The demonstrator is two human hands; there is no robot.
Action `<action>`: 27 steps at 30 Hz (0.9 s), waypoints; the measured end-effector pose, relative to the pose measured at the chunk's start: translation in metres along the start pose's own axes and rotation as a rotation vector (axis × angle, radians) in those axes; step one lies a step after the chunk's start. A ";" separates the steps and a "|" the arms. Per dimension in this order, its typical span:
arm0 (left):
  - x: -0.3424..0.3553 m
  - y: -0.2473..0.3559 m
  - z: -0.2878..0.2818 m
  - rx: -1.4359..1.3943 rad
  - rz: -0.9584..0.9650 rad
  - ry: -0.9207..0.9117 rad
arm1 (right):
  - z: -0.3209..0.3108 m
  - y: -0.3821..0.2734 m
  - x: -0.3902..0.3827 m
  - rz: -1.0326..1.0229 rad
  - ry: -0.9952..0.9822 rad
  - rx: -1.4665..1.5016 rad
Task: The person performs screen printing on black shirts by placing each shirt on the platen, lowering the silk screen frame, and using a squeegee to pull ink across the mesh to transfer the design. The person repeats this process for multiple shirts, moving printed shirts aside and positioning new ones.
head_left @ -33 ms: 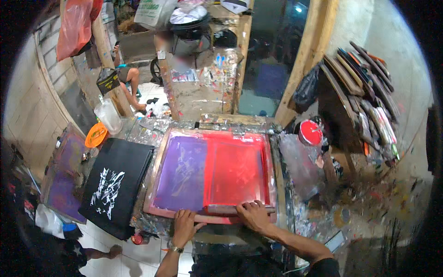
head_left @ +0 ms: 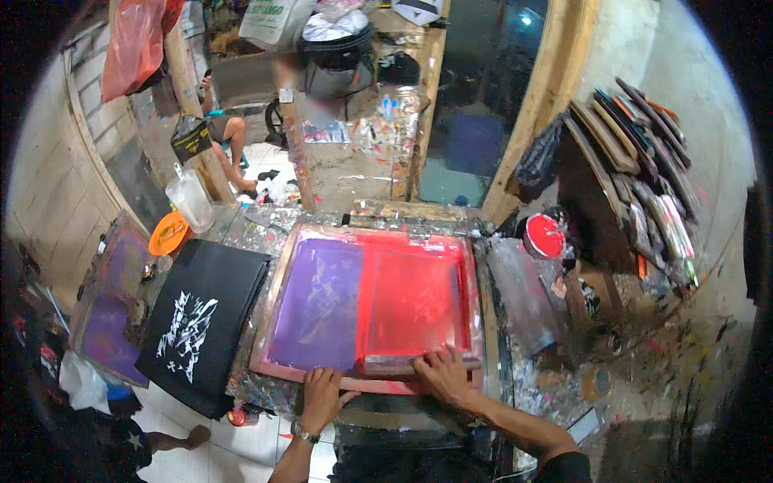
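A screen printing frame (head_left: 278, 278) lies on the worktable in front of me. Its mesh is purple on the left half and covered with red ink on the right, where a faint design shows. At the near edge, my left hand (head_left: 322, 397) is closed over the wooden rim, thumb to the right. My right hand (head_left: 444, 378) is closed on a squeegee (head_left: 471, 365) at the near end of the red half; its blade is hidden. Left of the frame lies black fabric (head_left: 217, 278) with a white print.
A red ink tub (head_left: 545, 236) stands beyond the frame's right side. An orange bowl (head_left: 169, 233) and clear jug (head_left: 191, 201) sit at the far left. Another purple screen (head_left: 117, 302) leans left. Stacked boards (head_left: 636, 161) hang right. Another person's hand (head_left: 198, 436) is at lower left.
The faint design in the red half shows more plainly now. My right hand has tilted slightly at the near edge, and my left hand stays on the rim.
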State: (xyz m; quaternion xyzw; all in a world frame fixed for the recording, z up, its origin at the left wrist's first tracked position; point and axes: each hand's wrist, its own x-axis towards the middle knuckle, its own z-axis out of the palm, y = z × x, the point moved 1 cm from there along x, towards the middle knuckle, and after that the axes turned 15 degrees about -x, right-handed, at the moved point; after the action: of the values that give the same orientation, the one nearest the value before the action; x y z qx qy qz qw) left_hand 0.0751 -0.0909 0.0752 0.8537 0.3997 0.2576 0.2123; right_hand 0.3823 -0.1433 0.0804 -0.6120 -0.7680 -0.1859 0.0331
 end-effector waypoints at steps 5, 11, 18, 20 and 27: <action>-0.005 -0.012 -0.001 0.053 -0.017 -0.043 | 0.054 0.069 0.116 0.049 0.249 -0.135; -0.002 -0.012 -0.007 0.028 -0.051 -0.047 | 0.105 0.171 0.253 0.039 0.072 -0.077; -0.001 -0.011 -0.009 0.001 -0.014 -0.021 | 0.050 0.088 0.167 0.144 -0.243 -0.033; -0.008 -0.011 -0.010 0.019 -0.035 -0.090 | 0.032 0.048 0.118 0.128 -0.284 0.057; -0.001 -0.008 -0.001 0.080 0.010 -0.027 | -0.039 -0.027 0.016 0.132 -0.169 0.021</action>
State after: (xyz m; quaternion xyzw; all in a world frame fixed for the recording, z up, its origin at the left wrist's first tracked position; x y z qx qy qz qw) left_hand 0.0694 -0.0869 0.0709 0.8669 0.4024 0.2308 0.1823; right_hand 0.3461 -0.1460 0.1145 -0.6743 -0.7280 -0.1231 -0.0134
